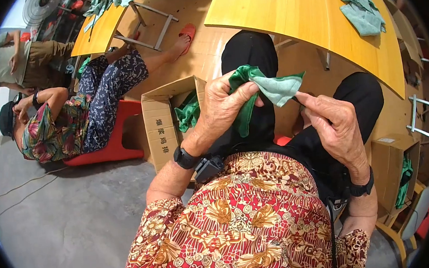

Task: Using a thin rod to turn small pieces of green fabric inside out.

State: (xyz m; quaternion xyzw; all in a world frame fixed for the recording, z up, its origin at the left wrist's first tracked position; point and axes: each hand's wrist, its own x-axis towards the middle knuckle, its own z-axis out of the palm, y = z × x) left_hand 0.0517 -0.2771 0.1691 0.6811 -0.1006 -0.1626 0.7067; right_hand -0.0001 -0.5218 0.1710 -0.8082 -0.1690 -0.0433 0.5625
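Observation:
My left hand [224, 103] is closed on a piece of green cloth [279, 88], its thumb pressing from above. One face of the cloth is dark, shiny green and the other pale green. A dark strip of it hangs below my fingers. My right hand [332, 122] has its index finger stretched toward the pale corner, with the fingertip at or almost touching the edge. The other right fingers are curled and partly hidden, and nothing shows in them. Both hands are above my lap.
A cardboard box [158, 131] with green cloth stands left of my knees, another box [390, 163] at right. Ahead is a yellow table [275, 8] with pale green pieces [361, 16]. At left, a person [54, 119] sits on a red chair [119, 141]; another stands behind.

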